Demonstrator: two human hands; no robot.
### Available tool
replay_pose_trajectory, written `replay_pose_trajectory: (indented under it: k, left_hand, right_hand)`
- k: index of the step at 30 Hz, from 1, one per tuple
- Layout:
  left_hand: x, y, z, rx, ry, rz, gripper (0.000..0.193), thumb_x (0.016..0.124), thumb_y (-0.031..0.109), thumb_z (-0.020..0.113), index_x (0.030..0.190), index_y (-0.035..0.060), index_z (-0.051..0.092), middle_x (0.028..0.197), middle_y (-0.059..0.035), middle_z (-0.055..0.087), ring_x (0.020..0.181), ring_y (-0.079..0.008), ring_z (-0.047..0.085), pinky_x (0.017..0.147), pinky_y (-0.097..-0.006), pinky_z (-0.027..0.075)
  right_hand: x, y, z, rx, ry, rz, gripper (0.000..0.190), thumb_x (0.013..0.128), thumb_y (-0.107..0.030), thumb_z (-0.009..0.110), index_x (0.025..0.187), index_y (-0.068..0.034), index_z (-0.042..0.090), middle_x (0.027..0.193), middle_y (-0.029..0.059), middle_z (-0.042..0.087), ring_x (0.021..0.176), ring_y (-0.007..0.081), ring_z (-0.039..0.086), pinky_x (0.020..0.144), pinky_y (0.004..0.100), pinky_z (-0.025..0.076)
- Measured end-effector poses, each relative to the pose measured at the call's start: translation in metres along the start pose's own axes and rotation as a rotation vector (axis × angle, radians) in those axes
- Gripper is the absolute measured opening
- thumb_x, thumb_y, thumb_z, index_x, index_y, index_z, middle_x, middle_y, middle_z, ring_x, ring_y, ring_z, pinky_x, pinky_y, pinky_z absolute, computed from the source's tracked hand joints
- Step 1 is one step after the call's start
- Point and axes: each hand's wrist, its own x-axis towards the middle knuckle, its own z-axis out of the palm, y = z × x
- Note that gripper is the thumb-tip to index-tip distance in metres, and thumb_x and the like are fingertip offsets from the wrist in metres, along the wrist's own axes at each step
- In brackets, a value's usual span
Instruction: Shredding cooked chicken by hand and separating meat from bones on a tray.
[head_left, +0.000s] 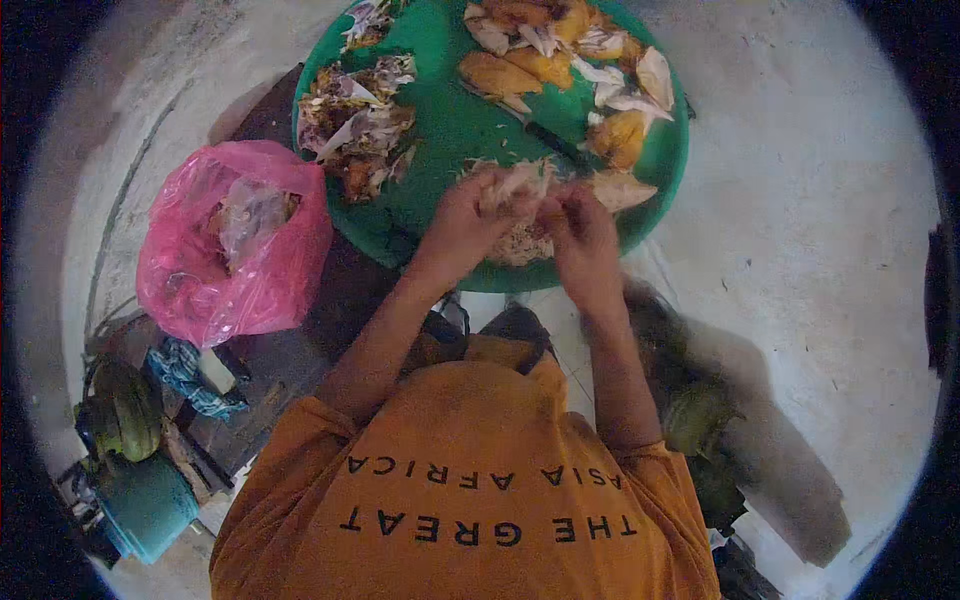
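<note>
Both hands work over a round green plastic tray (439, 86). My left hand (472, 210) grips a pale, partly shredded piece of cooked chicken (517, 186). Close beside it, my right hand (585, 217) has its fingertips pinched at the meat's right side; the exact grip is blurred. Below and between the hands lies a heap of fine shredded meat (523, 246). A knife with a dark handle (556, 144) rests just beyond my right hand. A larger slice of chicken (624, 191) lies to the right of that hand.
Browned chicken pieces (501, 73) cover the tray's far right. Bones and scraps (360, 131) are heaped along its left side. A pink plastic bag (236, 247) stands left of the tray, with a blue patterned cloth (196, 379) and a light blue container (146, 502) nearer me.
</note>
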Motion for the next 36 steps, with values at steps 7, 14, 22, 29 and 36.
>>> replay_pose_trajectory:
  k: [7,14,22,29,36]
  left_hand:
    - [-0.003,-0.002,0.004,0.255,0.074,0.247,0.021,0.085,0.018,0.065,0.096,0.0014,0.062,0.077,0.0001,0.060,0.071,-0.0065,0.053,0.063,-0.0231,0.045]
    - [-0.004,0.000,-0.011,-0.169,-0.008,-0.080,0.018,0.086,0.023,0.065,0.097,0.0084,0.065,0.068,0.0076,0.053,0.057,-0.0011,0.043,0.049,-0.0179,0.034]
    - [-0.005,-0.005,0.004,-0.130,0.070,-0.045,0.022,0.088,0.024,0.063,0.102,0.0075,0.062,0.073,0.0073,0.053,0.062,-0.0014,0.046,0.052,-0.0182,0.036]
    - [-0.007,-0.014,-0.004,-0.015,0.044,-0.035,0.024,0.087,0.023,0.064,0.104,0.0059,0.061,0.078,0.0036,0.057,0.066,-0.0023,0.050,0.056,-0.0184,0.041]
    - [0.000,-0.017,-0.017,0.633,0.017,0.213,0.030,0.084,0.017,0.066,0.109,0.0009,0.060,0.085,-0.0062,0.063,0.076,-0.0177,0.060,0.069,-0.0293,0.049]
  right_hand:
    - [-0.003,-0.009,0.005,-0.309,0.041,-0.078,0.006,0.088,-0.002,0.051,0.087,0.000,0.056,0.075,0.0142,0.061,0.061,0.0204,0.058,0.059,0.0308,0.046]
    - [0.009,0.016,-0.013,-0.631,0.083,-0.367,0.008,0.082,-0.001,0.056,0.090,0.002,0.058,0.081,0.0176,0.062,0.071,0.0265,0.062,0.066,0.0362,0.048]
    - [0.002,0.005,0.018,-0.208,0.054,-0.048,0.010,0.088,-0.008,0.056,0.090,0.001,0.051,0.074,0.0157,0.059,0.066,0.0245,0.060,0.062,0.0354,0.048]
    - [0.012,0.013,0.006,-0.320,0.122,-0.148,0.010,0.087,-0.010,0.056,0.086,-0.001,0.052,0.070,0.0156,0.059,0.062,0.0278,0.060,0.059,0.0377,0.047]
    - [0.010,0.026,-0.013,-0.955,-0.006,-0.209,0.010,0.086,-0.010,0.055,0.088,0.000,0.055,0.073,0.0218,0.061,0.070,0.0363,0.063,0.063,0.0406,0.049]
